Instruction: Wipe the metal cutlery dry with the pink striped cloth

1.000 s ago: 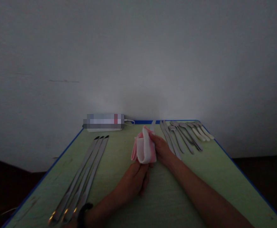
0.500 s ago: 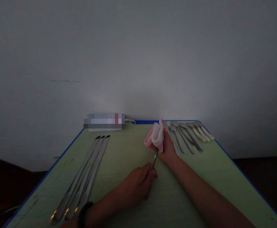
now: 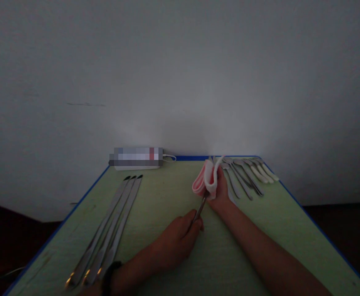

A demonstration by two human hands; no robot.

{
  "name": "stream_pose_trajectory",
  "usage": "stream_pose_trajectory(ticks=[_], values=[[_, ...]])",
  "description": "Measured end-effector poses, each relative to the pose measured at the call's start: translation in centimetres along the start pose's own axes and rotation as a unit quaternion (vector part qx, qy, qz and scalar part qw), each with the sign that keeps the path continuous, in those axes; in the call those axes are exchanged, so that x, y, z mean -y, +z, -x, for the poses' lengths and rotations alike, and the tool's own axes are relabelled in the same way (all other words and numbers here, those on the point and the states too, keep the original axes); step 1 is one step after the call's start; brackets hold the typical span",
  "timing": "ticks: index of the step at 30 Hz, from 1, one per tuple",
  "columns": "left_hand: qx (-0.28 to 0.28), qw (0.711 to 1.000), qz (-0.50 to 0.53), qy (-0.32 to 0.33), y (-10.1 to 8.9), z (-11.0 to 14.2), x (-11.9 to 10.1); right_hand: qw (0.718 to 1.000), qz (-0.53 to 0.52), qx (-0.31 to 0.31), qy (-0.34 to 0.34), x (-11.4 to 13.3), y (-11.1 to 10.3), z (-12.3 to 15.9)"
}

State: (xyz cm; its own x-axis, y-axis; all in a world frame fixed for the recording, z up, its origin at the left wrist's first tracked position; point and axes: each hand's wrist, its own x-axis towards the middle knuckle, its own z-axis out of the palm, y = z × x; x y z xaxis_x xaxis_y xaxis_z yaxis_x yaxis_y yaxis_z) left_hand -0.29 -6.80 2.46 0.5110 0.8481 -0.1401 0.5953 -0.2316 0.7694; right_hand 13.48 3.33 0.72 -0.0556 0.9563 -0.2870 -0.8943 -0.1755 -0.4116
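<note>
My left hand (image 3: pixel 180 236), with a dark band at the wrist, is closed around the lower end of a slim metal cutlery handle (image 3: pixel 202 205). A pink and white cloth (image 3: pixel 210 181) is folded around the upper part of that cutlery, hiding its head, so its exact kind does not show. My right hand (image 3: pixel 221 191) grips the cloth from the right side, fingers mostly covered. Just beyond it lie several metal spoons (image 3: pixel 234 181). Three long silver knives (image 3: pixel 115 224) lie side by side left of my left hand.
The green table (image 3: pixel 164 193) has a blue edge and meets a grey wall (image 3: pixel 180 82). A white box-like device (image 3: pixel 137 167), partly blurred out, stands at the back left with a white cable (image 3: pixel 170 158). Pale-handled cutlery (image 3: pixel 261 172) lies at the back right.
My right hand and the cloth have shifted slightly right along the cutlery, and the cloth's folds have opened a little. My left hand keeps its hold nearly in place.
</note>
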Motion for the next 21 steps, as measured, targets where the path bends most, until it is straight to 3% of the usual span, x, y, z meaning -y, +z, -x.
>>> stream_pose_trajectory(ticks=[4, 8, 13, 18, 21], values=[[0.011, 0.999, -0.032, 0.015, 0.1, 0.3, -0.1, 0.999, -0.023, -0.01, 0.024, 0.4, 0.5, 0.7], [0.019, 0.998, -0.064, 0.015, 0.3, 0.7, -0.3, 0.999, -0.034, -0.024, 0.001, 0.6, 0.9, 1.2], [0.003, 0.995, -0.097, 0.002, 0.6, 0.7, -0.4, 0.999, -0.037, -0.029, 0.013, 0.4, 0.2, 1.1], [-0.004, 0.993, -0.117, -0.003, 0.8, 0.8, -0.5, 0.995, -0.04, 0.002, -0.094, -0.1, -1.0, 0.0], [-0.004, 0.994, -0.108, -0.003, 0.6, 0.9, -0.5, 0.994, 0.029, 0.032, -0.098, -0.1, -1.2, -0.3]])
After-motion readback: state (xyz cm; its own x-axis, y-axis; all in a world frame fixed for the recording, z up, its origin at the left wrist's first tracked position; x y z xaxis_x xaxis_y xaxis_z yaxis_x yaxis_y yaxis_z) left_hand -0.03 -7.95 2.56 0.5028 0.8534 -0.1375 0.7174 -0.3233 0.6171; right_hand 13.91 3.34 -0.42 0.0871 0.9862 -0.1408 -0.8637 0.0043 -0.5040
